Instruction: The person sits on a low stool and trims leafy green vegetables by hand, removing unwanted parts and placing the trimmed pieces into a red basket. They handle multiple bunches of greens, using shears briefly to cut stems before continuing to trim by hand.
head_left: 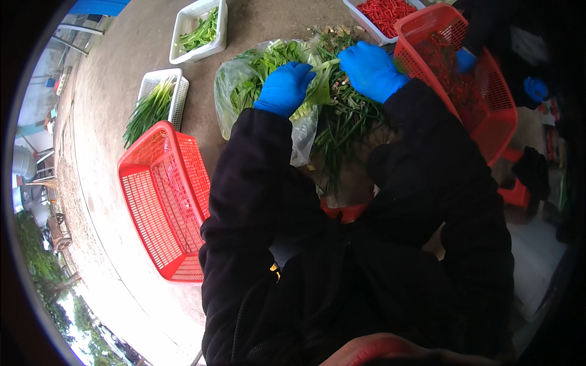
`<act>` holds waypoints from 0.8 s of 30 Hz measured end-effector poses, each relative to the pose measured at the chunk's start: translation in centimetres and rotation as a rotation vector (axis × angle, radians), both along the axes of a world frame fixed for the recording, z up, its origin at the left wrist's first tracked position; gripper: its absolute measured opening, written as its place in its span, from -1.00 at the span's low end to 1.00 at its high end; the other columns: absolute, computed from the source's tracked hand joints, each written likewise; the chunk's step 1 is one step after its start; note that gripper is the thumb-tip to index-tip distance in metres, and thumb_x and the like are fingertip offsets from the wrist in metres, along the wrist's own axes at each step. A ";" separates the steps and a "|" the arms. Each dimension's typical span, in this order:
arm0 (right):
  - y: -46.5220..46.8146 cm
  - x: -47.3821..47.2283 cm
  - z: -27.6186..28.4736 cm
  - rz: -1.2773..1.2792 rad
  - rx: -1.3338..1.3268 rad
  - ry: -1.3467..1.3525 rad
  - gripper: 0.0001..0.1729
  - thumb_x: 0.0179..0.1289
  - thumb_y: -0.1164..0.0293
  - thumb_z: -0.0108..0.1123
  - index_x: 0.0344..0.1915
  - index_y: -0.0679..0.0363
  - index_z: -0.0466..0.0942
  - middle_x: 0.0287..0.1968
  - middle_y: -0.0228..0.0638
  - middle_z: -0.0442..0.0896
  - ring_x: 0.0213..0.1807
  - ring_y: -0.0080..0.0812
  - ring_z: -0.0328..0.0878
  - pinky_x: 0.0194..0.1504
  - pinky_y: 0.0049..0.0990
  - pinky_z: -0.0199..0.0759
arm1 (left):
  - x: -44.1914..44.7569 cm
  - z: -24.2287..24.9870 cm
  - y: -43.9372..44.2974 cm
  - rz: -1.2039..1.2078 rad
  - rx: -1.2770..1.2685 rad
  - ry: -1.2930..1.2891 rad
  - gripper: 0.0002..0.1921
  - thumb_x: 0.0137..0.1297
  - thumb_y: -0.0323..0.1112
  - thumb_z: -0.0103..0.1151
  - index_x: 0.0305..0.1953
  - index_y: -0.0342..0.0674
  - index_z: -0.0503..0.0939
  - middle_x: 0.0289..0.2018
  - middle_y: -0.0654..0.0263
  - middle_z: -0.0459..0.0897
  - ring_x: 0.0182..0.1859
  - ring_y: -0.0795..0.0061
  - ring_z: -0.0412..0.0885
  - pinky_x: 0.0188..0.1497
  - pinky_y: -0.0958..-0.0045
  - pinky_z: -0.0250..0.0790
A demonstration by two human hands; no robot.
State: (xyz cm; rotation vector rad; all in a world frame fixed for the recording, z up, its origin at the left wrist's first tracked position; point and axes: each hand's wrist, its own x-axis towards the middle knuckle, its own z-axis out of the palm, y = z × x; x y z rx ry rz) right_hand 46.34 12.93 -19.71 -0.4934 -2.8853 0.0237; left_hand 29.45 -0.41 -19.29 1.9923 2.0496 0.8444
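Both my hands wear blue gloves and meet over a clear plastic bag [231, 84] of leafy green vegetables [279, 52]. Between them runs a pale green stalk [326, 65] with leaves hanging below it. My left hand [284, 89] has its fingers closed on the stalk's left part. At the stalk's right end is my right hand [371, 71], its fingers curled round that end and partly hidden by the back of the glove. Under and beside my right hand lies a heap of green onions [341, 132] with roots and trimmings, on the concrete floor.
An unfilled red plastic basket [167, 206] stands at left. Beyond it are white baskets of green onions [151, 107] and cut green stalks [199, 34]. At right, a co-worker's blue-gloved hand [466, 60] reaches into a red basket [430, 20] of red chillies, near a white basket of chillies [383, 16].
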 end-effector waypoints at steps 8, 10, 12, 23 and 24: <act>5.2 1.0 -0.7 -0.554 -0.924 0.604 -0.78 0.19 0.37 -0.11 -0.38 0.24 0.48 -0.37 -0.10 0.55 -0.28 -0.16 0.51 -0.24 -0.27 0.37 | 0.5 0.7 0.0 0.103 0.018 0.255 -0.84 0.16 -0.28 0.01 -0.31 -0.22 0.48 -0.42 0.09 0.48 -0.34 0.06 0.46 -0.34 0.17 0.30; 5.0 1.2 -0.6 -0.243 -0.693 0.479 -0.76 0.24 0.39 -0.17 -0.28 0.25 0.46 -0.32 -0.20 0.54 -0.25 -0.29 0.49 -0.21 -0.36 0.33 | 0.4 0.7 -0.3 0.098 -0.011 0.274 -0.84 0.15 -0.27 0.02 -0.30 -0.19 0.48 -0.43 0.11 0.48 -0.34 0.08 0.46 -0.34 0.17 0.31; 3.6 0.8 -0.7 0.019 -0.421 0.471 -0.72 0.30 0.35 -0.21 -0.13 0.26 0.40 -0.27 -0.18 0.53 -0.26 -0.25 0.49 -0.20 -0.38 0.33 | 0.4 0.5 -0.3 0.094 -0.021 0.321 -0.84 0.14 -0.26 0.03 -0.29 -0.17 0.48 -0.42 0.13 0.48 -0.34 0.10 0.46 -0.35 0.18 0.31; -2.1 -1.0 -0.5 0.202 -0.471 0.239 -0.79 0.18 0.41 -0.06 -0.18 0.22 0.31 -0.32 -0.06 0.48 -0.25 0.00 0.44 -0.30 -0.18 0.34 | 0.9 0.1 0.4 0.003 0.096 0.391 -0.85 0.08 -0.28 0.03 -0.31 -0.13 0.50 -0.45 0.21 0.49 -0.35 0.20 0.49 -0.40 0.24 0.34; -2.1 -1.0 -0.8 0.165 -0.416 0.190 -0.79 0.16 0.43 -0.07 -0.19 0.24 0.30 -0.33 -0.05 0.48 -0.25 0.00 0.44 -0.30 -0.18 0.34 | 0.9 0.0 0.4 -0.016 0.080 0.391 -0.84 0.08 -0.29 0.02 -0.30 -0.13 0.51 -0.45 0.20 0.50 -0.35 0.19 0.50 -0.40 0.23 0.35</act>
